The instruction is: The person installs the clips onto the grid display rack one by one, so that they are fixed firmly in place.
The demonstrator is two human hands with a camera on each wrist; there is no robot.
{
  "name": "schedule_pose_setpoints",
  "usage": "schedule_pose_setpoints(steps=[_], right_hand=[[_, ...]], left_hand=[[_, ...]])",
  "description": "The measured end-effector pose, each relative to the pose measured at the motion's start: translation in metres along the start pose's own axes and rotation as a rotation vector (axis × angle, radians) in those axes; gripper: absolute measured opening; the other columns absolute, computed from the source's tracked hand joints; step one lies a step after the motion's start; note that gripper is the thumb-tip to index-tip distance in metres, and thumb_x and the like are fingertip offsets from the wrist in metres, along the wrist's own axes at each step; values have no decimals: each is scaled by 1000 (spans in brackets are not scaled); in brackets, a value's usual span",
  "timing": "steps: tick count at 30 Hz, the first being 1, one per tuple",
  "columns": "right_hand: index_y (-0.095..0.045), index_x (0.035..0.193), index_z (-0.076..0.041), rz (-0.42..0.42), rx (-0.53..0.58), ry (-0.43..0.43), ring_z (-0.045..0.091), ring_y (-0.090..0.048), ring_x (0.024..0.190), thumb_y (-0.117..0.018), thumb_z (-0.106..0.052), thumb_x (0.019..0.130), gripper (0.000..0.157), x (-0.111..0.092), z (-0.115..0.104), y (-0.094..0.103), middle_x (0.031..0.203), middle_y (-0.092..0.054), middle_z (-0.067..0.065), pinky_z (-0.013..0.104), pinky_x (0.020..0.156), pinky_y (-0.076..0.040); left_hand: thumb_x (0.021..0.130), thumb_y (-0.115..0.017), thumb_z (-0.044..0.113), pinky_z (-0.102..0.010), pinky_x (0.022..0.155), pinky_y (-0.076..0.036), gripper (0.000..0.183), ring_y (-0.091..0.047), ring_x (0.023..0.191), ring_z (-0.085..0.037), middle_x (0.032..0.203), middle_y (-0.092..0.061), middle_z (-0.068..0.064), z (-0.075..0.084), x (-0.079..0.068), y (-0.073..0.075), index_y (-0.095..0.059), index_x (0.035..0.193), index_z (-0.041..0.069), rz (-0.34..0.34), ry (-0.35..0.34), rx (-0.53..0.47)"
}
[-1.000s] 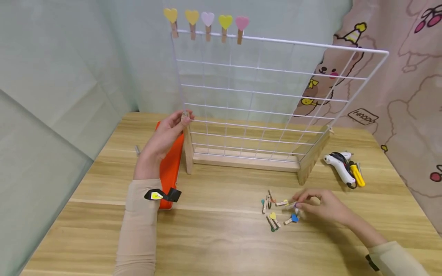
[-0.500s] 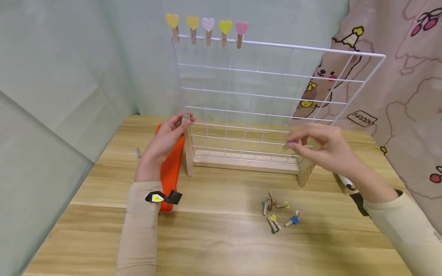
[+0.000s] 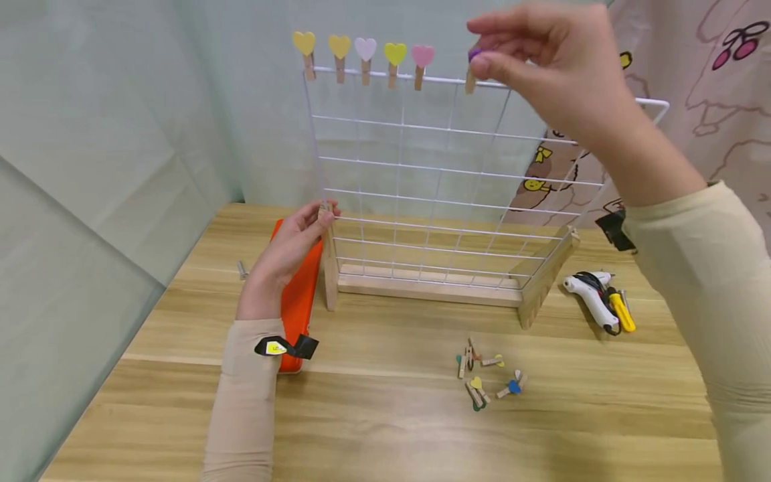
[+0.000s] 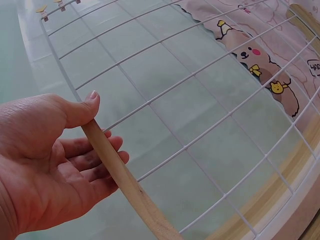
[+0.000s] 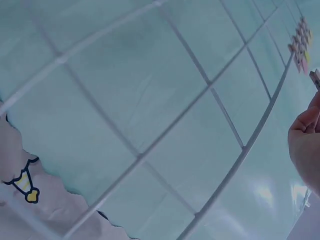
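A white wire grid [image 3: 421,127] stands upright in a wooden stand [image 3: 430,289]. Along the left of its top bar sit several heart clothespins, among them a pink one [image 3: 423,56]. My right hand [image 3: 557,67] pinches a purple-heart clothespin [image 3: 470,82] at the top bar, right of the pink one; whether it is clipped on I cannot tell. In the right wrist view this hand [image 5: 307,145] shows only at the right edge. My left hand [image 3: 293,237] grips the stand's left post, thumb on its top and fingers behind the wood [image 4: 112,160] in the left wrist view.
Several loose heart clothespins, one with a blue heart [image 3: 514,387], lie on the table [image 3: 373,415] before the stand. At the right are a white glue gun [image 3: 593,301] and a yellow-handled tool [image 3: 622,310]. An orange case [image 3: 298,301] lies under the left forearm.
My right hand has lifted the purple-heart clothespin from the pile on the table up to the grid's top bar. The left hand keeps its grip on the post.
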State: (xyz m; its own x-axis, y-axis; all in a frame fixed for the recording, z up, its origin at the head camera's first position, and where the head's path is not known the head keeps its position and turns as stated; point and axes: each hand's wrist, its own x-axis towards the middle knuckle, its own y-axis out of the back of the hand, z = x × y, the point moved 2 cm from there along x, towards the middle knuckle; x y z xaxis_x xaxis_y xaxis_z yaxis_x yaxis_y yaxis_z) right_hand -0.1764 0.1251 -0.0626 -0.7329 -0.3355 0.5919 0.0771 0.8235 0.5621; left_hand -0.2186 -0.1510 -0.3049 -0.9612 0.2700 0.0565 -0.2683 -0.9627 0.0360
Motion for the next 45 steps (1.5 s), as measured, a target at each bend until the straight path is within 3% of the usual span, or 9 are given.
schedule_pose_setpoints(steps=[2,5,8,11,15,21,42,45], right_hand=[[-65,98,-4,36,70,-100,15,-59,82,-67,-15,71,29,10,2,1,90,-65,6,15,77,-45],[-66,95,-4,66,152,-176,15,-59,86,-68,-19,68,30,20,6,-1,93,-65,6,17,82,-44],[-66,91,-1,132,251,-173,17,-60,83,-70,-15,67,28,24,9,-6,89,-65,8,19,81,-45],[-67,86,1,195,276,-125,18,-61,76,-70,-9,69,20,24,10,-12,83,-65,9,18,74,-48],[-69,82,-1,216,179,-79,15,-61,71,-68,-9,71,13,25,10,-18,79,-66,7,17,66,-48],[-69,79,-1,208,137,-90,15,-60,66,-68,-8,72,10,26,10,-20,74,-66,4,16,60,-45],[-65,94,-4,123,-31,-150,10,-58,69,-65,-22,75,26,16,9,-23,77,-63,-2,18,57,-38],[-63,100,-6,127,-29,-169,11,-57,72,-65,-22,75,29,13,7,-23,84,-62,-1,18,59,-39]], left_hand=[[82,-53,40,-36,104,-22,58,-36,120,-15,128,-43,-3,0,0,0,-36,131,13,2,-2,1],[83,-53,39,-35,104,-22,56,-37,120,-15,128,-43,-3,0,0,0,-37,130,14,3,-6,0],[83,-53,39,-35,104,-23,55,-37,120,-14,128,-43,-3,1,0,0,-38,130,14,2,-11,0],[83,-53,39,-35,104,-23,54,-36,120,-14,128,-43,-2,1,1,0,-38,129,15,0,-13,-1],[83,-53,39,-35,104,-23,54,-36,120,-14,128,-43,-2,1,1,0,-39,129,16,1,-13,-4],[82,-53,40,-34,104,-23,56,-37,120,-14,128,-43,-2,1,2,-1,-38,129,15,-3,-14,-6],[82,-53,40,-34,104,-24,53,-37,119,-13,127,-44,-1,1,2,-3,-40,128,18,-3,-16,-1],[82,-53,40,-34,104,-23,52,-37,119,-13,127,-43,-1,0,3,-3,-40,128,18,-2,-17,-4]])
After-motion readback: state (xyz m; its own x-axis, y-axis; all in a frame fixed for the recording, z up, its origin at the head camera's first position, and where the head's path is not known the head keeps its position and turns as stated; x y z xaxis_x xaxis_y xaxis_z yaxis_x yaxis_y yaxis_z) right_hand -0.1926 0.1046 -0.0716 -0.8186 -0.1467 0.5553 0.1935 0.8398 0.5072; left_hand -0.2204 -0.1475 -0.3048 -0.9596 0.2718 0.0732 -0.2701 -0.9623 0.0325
